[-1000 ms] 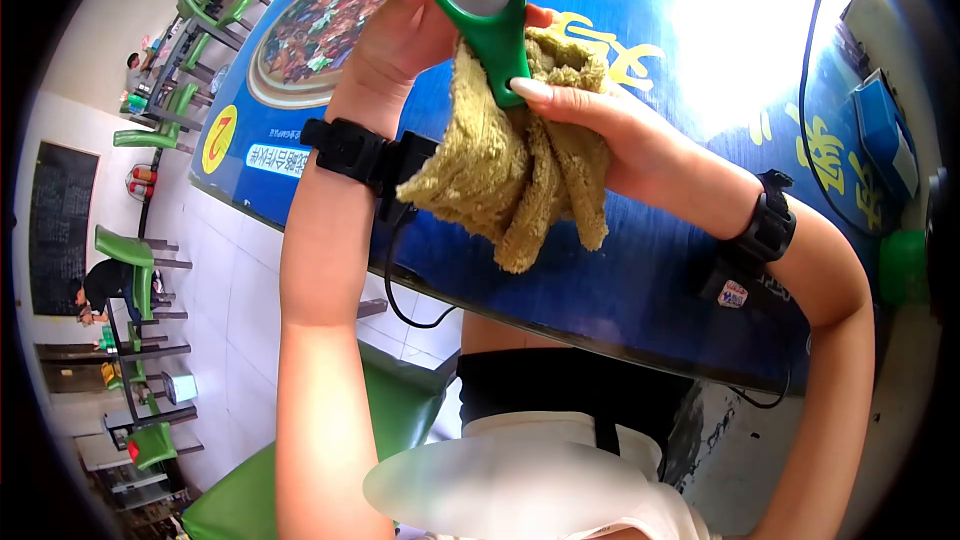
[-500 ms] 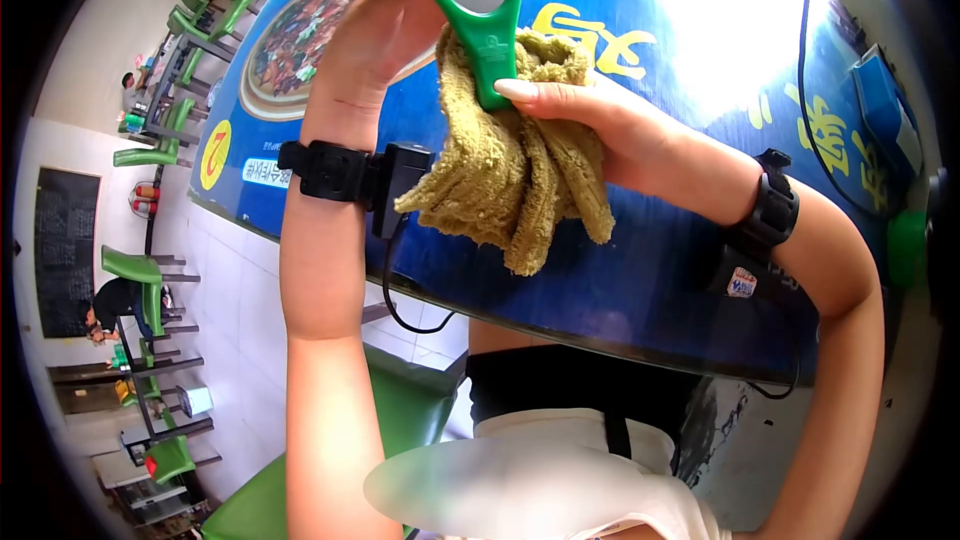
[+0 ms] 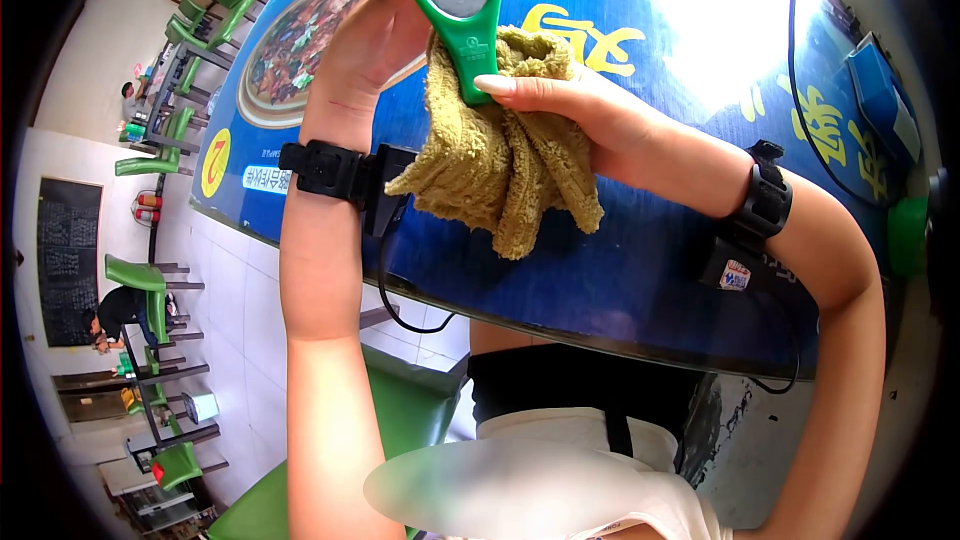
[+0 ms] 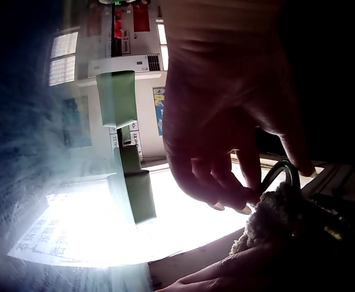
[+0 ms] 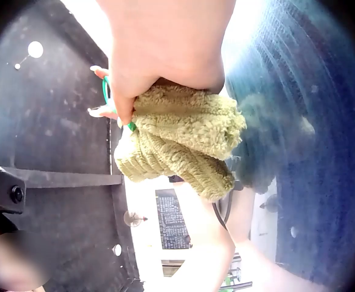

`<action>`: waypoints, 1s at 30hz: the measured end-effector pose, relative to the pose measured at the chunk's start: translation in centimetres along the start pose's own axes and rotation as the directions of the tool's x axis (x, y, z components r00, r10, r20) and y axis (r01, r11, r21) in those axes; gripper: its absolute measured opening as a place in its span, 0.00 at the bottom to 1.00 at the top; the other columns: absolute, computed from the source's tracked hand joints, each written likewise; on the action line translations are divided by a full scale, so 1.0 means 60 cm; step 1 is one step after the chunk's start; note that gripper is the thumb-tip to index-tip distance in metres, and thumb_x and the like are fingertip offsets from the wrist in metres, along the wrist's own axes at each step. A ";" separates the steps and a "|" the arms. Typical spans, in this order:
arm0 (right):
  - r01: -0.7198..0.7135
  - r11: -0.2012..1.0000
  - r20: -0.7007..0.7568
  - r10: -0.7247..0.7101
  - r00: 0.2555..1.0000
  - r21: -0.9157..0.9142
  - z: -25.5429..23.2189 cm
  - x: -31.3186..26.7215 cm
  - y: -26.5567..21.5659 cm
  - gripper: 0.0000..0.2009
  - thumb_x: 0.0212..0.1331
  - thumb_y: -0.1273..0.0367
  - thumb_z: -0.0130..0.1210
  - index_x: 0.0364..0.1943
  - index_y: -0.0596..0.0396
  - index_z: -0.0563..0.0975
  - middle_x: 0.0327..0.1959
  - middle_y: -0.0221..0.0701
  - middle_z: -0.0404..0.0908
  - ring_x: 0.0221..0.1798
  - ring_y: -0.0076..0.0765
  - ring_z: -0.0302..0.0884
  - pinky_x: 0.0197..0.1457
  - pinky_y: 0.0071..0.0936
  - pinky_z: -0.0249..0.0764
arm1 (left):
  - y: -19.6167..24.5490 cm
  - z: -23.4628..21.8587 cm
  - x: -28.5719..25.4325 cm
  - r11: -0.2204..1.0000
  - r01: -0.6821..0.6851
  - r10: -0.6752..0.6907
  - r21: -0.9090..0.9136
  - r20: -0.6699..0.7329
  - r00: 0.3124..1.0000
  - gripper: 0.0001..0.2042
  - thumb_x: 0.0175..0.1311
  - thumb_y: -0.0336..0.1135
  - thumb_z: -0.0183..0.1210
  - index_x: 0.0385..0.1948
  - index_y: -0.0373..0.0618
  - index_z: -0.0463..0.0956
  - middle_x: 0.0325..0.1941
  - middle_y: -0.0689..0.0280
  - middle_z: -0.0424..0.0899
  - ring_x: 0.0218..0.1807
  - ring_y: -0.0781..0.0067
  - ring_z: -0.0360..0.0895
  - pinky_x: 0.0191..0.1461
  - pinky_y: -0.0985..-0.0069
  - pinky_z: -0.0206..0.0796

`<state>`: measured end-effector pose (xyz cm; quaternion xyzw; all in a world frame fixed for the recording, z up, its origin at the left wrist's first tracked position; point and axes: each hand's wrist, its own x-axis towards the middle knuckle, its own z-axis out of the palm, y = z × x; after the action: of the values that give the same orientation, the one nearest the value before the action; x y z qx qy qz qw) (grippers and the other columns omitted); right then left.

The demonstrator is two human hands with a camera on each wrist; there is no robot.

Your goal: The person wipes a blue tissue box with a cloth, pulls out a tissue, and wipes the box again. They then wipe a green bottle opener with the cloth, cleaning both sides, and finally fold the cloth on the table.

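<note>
In the head view my right hand point(image 3: 610, 130) grips a folded olive-green towel point(image 3: 480, 175) and pinches the lower end of a green bottle opener point(image 3: 474, 58) against it, thumb on the handle. A metal plate with a hole fills the opener's ring-shaped head. My left hand point(image 3: 375, 45) is at that head, thumb raised along its left side, fingers behind it and partly seen through the hole. From the left wrist, my loosely bent left fingers point(image 4: 226, 188) are right at the opener's rim. The right wrist view shows the bunched towel point(image 5: 180, 131) under my right hand.
A blue table point(image 3: 620, 280) with yellow lettering and a printed dish lies below my hands. At right are a blue box point(image 3: 882, 100) and a dark cable point(image 3: 795, 60). A green chair point(image 3: 405, 410) stands near me; more chairs and a seated person point(image 3: 125, 315) are at left.
The opener, the towel and my right hand have shifted slightly left. My left fingers no longer reach past the opener's right side; the ring now faces the head camera more squarely.
</note>
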<state>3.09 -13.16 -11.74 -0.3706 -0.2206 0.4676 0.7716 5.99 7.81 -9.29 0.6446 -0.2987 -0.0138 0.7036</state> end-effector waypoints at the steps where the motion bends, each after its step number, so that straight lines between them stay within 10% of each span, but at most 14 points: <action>1: 0.000 1.000 -0.007 0.000 1.000 -0.001 0.000 0.000 0.000 0.22 0.51 0.63 0.61 0.48 0.57 0.70 0.46 0.35 0.75 0.48 0.31 0.74 0.53 0.29 0.71 | 0.000 0.000 0.001 1.000 -0.009 0.009 0.024 -0.002 1.000 0.39 0.51 0.58 0.56 0.55 0.30 0.60 0.59 0.52 0.66 0.54 0.64 0.69 0.56 0.71 0.62; 30: -0.012 1.000 -0.071 0.010 0.997 -0.017 -0.005 0.003 -0.002 0.22 0.49 0.62 0.61 0.47 0.57 0.71 0.44 0.34 0.76 0.47 0.29 0.74 0.52 0.28 0.71 | 0.005 0.012 0.003 0.995 0.021 -0.023 0.095 0.014 1.000 0.41 0.54 0.63 0.49 0.59 0.32 0.56 0.57 0.57 0.67 0.52 0.70 0.68 0.54 0.74 0.63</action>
<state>3.42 -13.14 -11.85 -0.3948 -0.1953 0.4564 0.7731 5.71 7.12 -8.94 0.6803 -0.2973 -0.0124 0.6698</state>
